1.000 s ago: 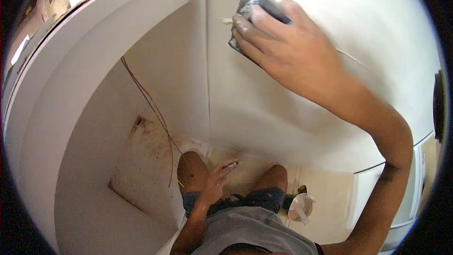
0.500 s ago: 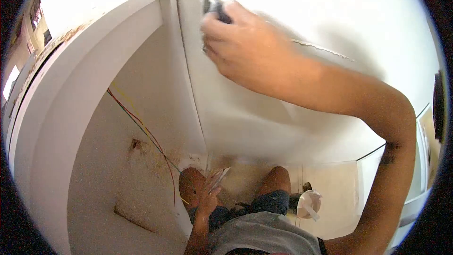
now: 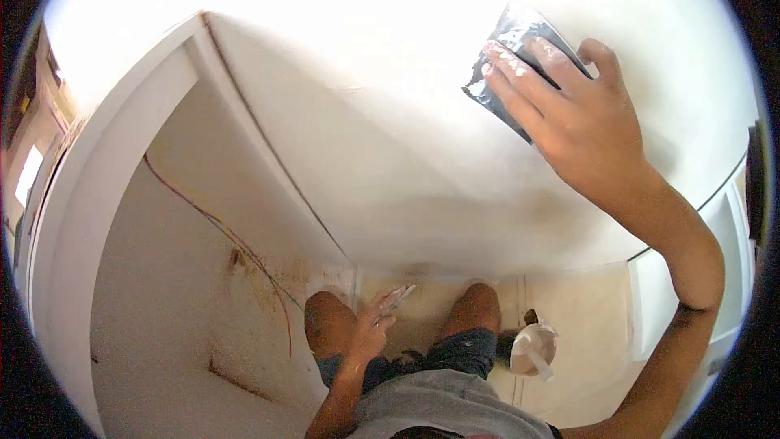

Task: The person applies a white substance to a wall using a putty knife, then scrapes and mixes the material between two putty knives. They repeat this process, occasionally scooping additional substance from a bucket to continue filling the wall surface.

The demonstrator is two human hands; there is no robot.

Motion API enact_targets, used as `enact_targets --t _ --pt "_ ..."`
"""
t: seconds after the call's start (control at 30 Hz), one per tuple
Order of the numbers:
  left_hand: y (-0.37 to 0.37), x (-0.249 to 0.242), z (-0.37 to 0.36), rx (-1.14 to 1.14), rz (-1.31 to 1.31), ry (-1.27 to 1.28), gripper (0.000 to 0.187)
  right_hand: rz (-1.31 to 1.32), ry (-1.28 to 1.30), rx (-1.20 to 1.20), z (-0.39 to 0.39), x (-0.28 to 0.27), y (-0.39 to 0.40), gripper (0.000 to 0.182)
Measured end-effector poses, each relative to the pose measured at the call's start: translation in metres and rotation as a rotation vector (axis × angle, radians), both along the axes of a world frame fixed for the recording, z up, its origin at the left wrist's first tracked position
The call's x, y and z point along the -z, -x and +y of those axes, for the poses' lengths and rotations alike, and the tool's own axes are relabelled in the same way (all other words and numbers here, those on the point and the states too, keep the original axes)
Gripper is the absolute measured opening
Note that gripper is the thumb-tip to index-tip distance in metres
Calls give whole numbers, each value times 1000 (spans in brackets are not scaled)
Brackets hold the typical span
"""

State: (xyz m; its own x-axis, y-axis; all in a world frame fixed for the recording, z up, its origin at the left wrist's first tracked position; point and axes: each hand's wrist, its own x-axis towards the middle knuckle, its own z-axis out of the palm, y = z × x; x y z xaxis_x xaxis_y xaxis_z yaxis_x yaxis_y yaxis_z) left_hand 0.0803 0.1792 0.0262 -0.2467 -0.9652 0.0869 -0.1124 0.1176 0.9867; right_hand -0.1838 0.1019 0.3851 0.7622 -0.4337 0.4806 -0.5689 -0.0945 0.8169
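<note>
My right hand point(image 3: 581, 110) is raised against the white wall surface point(image 3: 390, 130) at the upper right. Its fingers lie spread along a dark, flat putty scraper point(image 3: 528, 26), with the thumb at the edge. White putty is smeared on the blade and on the fingertips. Low down, near my knees, my left hand point(image 3: 370, 335) is closed around a thin, light-coloured flat tool point(image 3: 401, 297), perhaps another scraper. Its handle is hidden in the fingers.
Loose red, yellow and green wires point(image 3: 244, 250) hang in the recess at left, beside a white frame point(image 3: 69, 219). A pale round container point(image 3: 532, 349) with a whitish strip across it stands below, right of my knees.
My right hand has swept right across the wall with the scraper, from near the frame's corner, and its blade now faces me more. The view has shifted; my left hand stays low.
</note>
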Motion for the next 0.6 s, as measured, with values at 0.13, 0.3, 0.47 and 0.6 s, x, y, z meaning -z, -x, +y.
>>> enact_targets --t 0.13,0.3,0.47,0.6 --pt "13 1 0 -1 -28 22 55 -97 -4 20 13 8 40 39" --pt "37 -11 1 91 -156 40 52 -150 87 39 20 26 93 33" --pt "53 10 -2 100 -135 60 51 -260 122 70 28 45 143 36" --pt "56 16 3 -6 280 -433 39 -392 166 46 29 61 175 42"
